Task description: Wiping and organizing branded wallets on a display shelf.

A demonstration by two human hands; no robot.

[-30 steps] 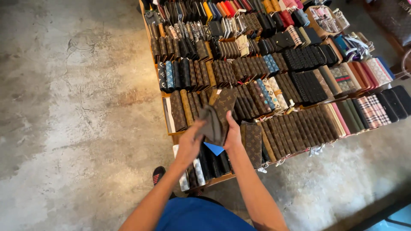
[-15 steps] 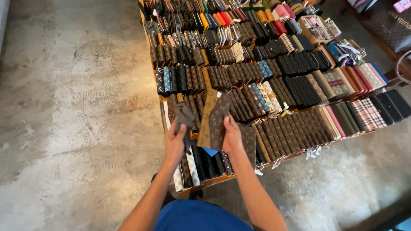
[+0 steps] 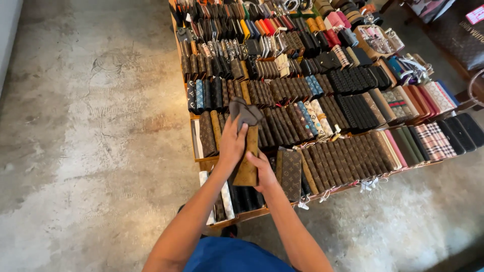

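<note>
Overhead, two hands show, both on one long brown wallet (image 3: 247,163) held upright above the bench (image 3: 237,217). One dark flap (image 3: 246,112) of it folds back over the top. The left hand (image 3: 233,143) closes its fingers (image 3: 237,126) round the wallet's upper left edge, just below that flap; the right hand (image 3: 264,171) wraps the lower right side, its thumb across the brown face, so the wallet sits between the two grips. How the right fingers curl behind cannot be seen. Rows of wallets (image 3: 322,100) fill the bench, too many and too closely packed to count; about six rows run back from the fingers. Just right of the right hand stands one brown patterned wallet (image 3: 291,174). The far rows are cut off at the top edge, and the forearms hide the nearest ones. One shoe tip (image 3: 229,230) shows on the concrete floor (image 3: 91,151).
</note>
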